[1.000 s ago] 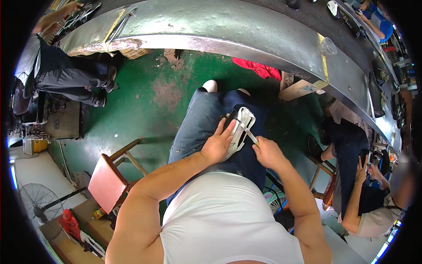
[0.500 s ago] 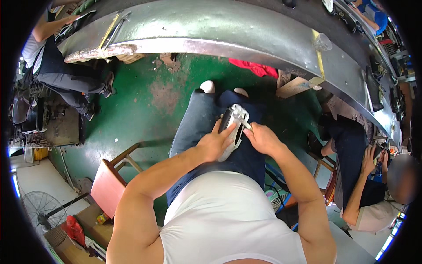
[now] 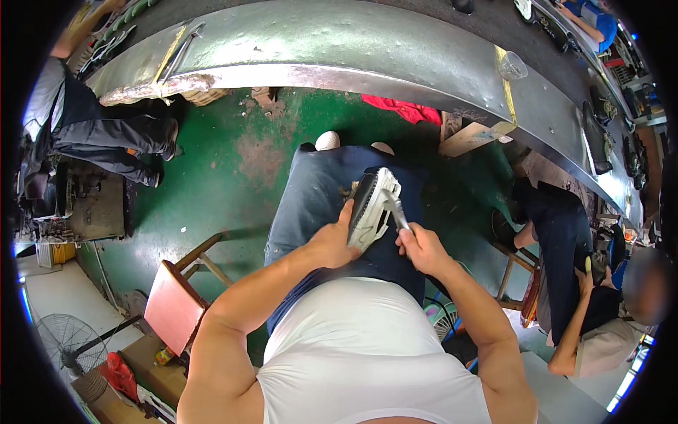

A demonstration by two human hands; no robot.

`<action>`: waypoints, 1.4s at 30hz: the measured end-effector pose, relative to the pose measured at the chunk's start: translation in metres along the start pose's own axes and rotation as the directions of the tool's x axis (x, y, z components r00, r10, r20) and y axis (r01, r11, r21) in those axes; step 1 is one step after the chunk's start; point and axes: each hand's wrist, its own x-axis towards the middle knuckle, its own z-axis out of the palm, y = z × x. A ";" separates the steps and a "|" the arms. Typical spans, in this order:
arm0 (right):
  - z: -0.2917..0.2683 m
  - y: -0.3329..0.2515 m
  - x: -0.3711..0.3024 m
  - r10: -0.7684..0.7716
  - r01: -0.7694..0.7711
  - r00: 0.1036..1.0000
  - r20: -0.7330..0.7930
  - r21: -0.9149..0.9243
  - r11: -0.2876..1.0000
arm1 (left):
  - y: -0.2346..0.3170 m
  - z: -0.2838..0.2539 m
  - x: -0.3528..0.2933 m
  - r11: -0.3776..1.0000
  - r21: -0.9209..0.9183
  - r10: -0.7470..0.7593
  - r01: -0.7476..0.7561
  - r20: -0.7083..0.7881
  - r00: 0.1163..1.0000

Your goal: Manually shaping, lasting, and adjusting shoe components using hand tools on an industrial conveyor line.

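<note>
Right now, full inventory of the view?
Shoe: one, black and white, centre
Metal tool: one, silvery, centre
Bench: one, grey metal, ahead
Cup: one, clear, bench, right
Cloth: one, red, below bench
Bench shoes: several, mostly dark, upper right
Stool: one, pink seat, left
Wooden seat: one, brown, right
Wire fan: one, grey, lower left
Co-workers: at least three, grey, beige, blue tops, left and right
Own shoes: two, white, upper centre
Left hand: one, bare, holding shoe
Right hand: one, bare, holding metal tool
</note>
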 end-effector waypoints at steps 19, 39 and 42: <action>-0.022 0.005 -0.047 0.209 -0.213 0.977 0.047 0.285 0.934 | -0.014 0.010 0.046 0.957 0.078 0.289 -0.278 -0.251 0.924; -0.039 -0.057 0.017 0.135 0.055 0.934 0.330 -0.506 0.861 | -0.050 0.075 0.063 0.067 -0.991 0.136 -0.117 -0.107 0.985; -0.008 -0.026 0.011 0.081 -0.025 0.983 0.166 -0.313 0.949 | -0.036 0.062 0.051 0.226 -0.963 0.048 -0.144 -0.136 0.990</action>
